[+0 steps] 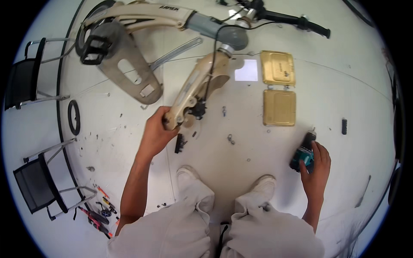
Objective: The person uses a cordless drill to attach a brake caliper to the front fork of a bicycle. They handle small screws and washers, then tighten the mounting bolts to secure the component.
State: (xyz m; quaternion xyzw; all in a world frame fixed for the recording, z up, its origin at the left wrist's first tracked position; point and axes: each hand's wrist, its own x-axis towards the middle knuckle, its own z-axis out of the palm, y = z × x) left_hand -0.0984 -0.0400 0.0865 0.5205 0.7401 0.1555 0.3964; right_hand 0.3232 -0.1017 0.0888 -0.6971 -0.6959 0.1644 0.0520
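My left hand [155, 133] is closed around the lower end of a beige bicycle fork [189, 90], beside a small black part [198, 109] with a cable running to it. The fork belongs to a small bicycle frame [163, 15] that lies on its side on the floor, with a grey head section. To the right, my right hand [316, 165] grips a teal and black cordless drill [304, 154] low at the floor, thumb on its near side. The palm side of that hand is hidden.
Two gold rectangular tins [279, 107] lie at right of centre. Small bolts [231, 139], black strips [344, 127] and a black ring [74, 117] are scattered on the floor. Two black chairs [36, 182] stand at left, near coloured tools [95, 219]. A handlebar [297, 20] extends at the back.
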